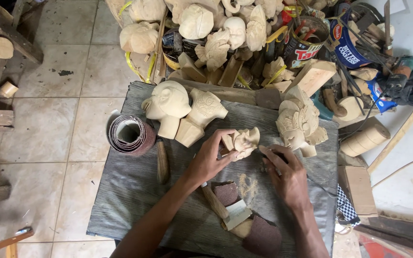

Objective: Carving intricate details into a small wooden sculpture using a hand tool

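- A small wooden carving is gripped by the left hand above the grey cloth.
- A thin tool is pinched in the right hand, right of the carving.
- Two carved heads are stood behind the carving.

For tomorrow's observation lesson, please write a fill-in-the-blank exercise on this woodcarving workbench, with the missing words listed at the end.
1. The left hand holds a small carved wooden ____ above the grey cloth.
2. The roll of sandpaper lies at the cloth's ____ edge, as the camera sees it.
3. Two larger carved heads stand ____ the small carving, toward the heap of carvings.
4. The right hand pinches a small ____ beside the carving.

Missing words: head; left; behind; tool
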